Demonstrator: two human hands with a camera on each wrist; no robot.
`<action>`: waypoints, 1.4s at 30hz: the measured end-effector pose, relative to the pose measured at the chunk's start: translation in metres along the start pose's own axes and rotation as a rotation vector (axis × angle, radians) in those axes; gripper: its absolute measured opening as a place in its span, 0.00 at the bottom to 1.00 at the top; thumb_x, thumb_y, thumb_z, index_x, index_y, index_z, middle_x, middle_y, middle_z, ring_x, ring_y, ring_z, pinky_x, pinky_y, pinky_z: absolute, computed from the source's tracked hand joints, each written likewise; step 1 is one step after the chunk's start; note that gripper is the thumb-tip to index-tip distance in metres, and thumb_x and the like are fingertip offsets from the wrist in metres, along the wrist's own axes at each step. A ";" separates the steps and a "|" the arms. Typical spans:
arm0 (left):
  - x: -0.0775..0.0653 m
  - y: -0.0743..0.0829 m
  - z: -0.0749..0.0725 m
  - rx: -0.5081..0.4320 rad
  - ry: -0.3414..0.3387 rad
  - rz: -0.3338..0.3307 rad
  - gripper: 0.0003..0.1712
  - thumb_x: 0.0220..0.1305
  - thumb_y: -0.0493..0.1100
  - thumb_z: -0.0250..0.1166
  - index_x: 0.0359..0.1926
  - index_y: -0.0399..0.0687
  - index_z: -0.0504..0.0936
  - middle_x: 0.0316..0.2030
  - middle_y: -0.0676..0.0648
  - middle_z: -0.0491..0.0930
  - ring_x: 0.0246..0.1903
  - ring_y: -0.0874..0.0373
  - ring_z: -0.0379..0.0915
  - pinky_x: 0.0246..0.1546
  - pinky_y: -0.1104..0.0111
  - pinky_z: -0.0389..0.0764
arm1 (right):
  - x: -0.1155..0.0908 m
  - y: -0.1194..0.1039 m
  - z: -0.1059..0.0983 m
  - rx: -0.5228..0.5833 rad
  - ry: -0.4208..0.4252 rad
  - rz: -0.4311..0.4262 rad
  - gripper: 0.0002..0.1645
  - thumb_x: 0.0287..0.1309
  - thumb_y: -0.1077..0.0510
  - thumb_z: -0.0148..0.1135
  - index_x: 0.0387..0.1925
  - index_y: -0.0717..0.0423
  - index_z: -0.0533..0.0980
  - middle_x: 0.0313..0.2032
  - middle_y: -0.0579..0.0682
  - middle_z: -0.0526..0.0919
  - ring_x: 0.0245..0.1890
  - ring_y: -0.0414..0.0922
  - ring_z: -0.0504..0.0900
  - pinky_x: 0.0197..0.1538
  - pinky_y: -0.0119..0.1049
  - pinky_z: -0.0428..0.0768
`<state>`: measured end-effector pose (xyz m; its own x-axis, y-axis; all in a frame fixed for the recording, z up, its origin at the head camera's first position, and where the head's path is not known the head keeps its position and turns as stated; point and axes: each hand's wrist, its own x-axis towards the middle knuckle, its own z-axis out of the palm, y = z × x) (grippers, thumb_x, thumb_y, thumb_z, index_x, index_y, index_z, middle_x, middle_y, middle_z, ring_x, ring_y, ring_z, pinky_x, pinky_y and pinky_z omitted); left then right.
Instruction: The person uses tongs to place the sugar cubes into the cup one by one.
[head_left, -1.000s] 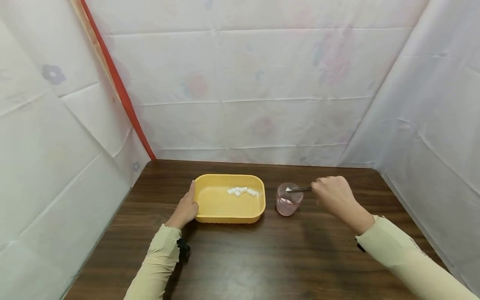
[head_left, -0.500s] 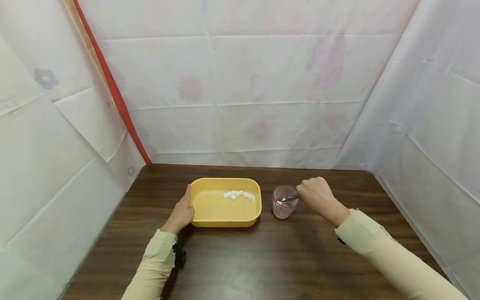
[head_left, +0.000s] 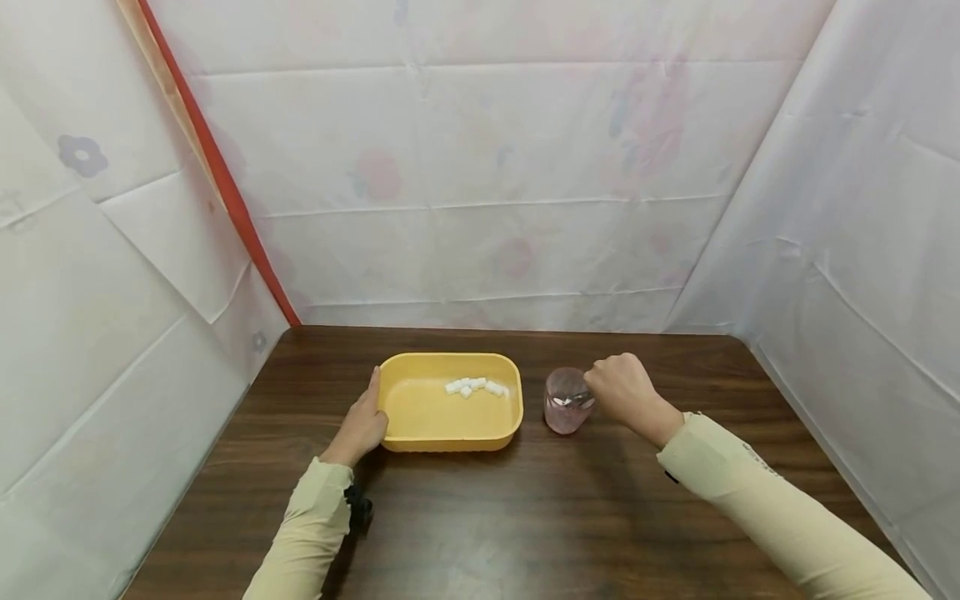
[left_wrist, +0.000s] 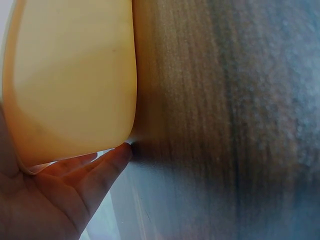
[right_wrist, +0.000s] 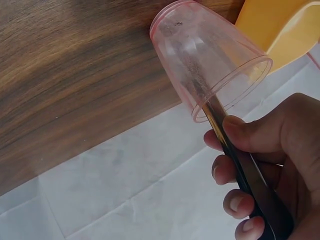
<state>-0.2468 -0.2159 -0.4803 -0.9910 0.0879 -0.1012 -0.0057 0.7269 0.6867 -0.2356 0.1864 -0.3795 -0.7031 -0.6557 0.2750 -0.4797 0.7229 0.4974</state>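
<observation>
My left hand (head_left: 363, 425) lies against the left end of a yellow tray (head_left: 450, 440), its fingers straight along the outer wall. In the left wrist view, the fingertips reach down to the tray's bottom edge. Several small white cubes (head_left: 478, 384) lie in the tray's right half. To the right of the tray stands a clear pink cup (head_left: 564, 417), upright on the table. My right hand (head_left: 622, 387) grips dark tongs (right_wrist: 250, 175) from the right, thumb on one side and fingers curled round the other. The tongs slant down into the cup, their tips blurred behind its wall.
A dark wood table (head_left: 480, 517) carries everything. Pale patterned sheets (head_left: 480, 167) hang behind it and at both sides, with a red strip (head_left: 232, 200) at the left corner. The cup stands a short gap away from the tray's right wall.
My right hand has moved left and the tongs have gone from the cup's rim, with a white cube at the tips, down into the cup. My left hand stays on the tray.
</observation>
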 end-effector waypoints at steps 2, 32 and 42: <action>0.001 0.000 0.000 -0.001 -0.002 0.003 0.46 0.60 0.30 0.39 0.74 0.48 0.26 0.72 0.30 0.41 0.69 0.36 0.42 0.65 0.46 0.48 | 0.000 0.001 -0.001 -0.001 0.007 0.003 0.25 0.33 0.72 0.62 0.04 0.47 0.59 0.08 0.44 0.65 0.11 0.36 0.58 0.11 0.38 0.66; 0.002 0.002 0.002 -0.007 0.009 -0.015 0.47 0.59 0.31 0.40 0.74 0.48 0.27 0.71 0.29 0.44 0.68 0.36 0.45 0.65 0.46 0.50 | 0.001 0.018 -0.057 0.175 0.119 0.118 0.29 0.33 0.67 0.63 0.05 0.46 0.51 0.10 0.40 0.51 0.13 0.40 0.51 0.10 0.40 0.60; 0.000 0.005 0.001 -0.031 0.002 -0.027 0.46 0.60 0.31 0.40 0.74 0.50 0.27 0.72 0.31 0.42 0.69 0.38 0.43 0.66 0.47 0.49 | 0.031 -0.008 -0.047 0.182 0.083 0.069 0.30 0.36 0.58 0.66 0.07 0.46 0.51 0.11 0.41 0.50 0.15 0.40 0.49 0.11 0.37 0.57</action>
<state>-0.2471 -0.2120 -0.4777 -0.9907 0.0670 -0.1184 -0.0365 0.7074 0.7059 -0.2288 0.1495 -0.3359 -0.6957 -0.6132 0.3741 -0.5236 0.7894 0.3203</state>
